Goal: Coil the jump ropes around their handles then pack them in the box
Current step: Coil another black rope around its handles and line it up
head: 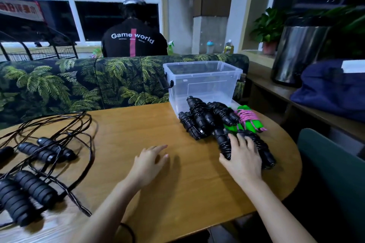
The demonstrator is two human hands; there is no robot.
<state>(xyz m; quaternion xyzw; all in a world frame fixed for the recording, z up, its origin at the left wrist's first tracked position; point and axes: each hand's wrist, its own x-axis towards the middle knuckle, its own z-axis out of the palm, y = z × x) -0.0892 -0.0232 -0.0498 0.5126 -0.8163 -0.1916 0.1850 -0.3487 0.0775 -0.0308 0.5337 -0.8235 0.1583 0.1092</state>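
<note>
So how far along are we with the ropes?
Done: several coiled black ropes lie piled before the clear box, with a green-handled pink one. In hand: the right hand rests on the nearest coiled bundles; the left hand hovers open over the table. Left: the loose black ropes on the left need coiling, and nothing looks packed; the box seems empty.

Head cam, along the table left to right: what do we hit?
Loose black jump ropes → left hand → pile of coiled black ropes → green-handled rope with pink cord. Right hand and box overlap the pile, so omitted.
</note>
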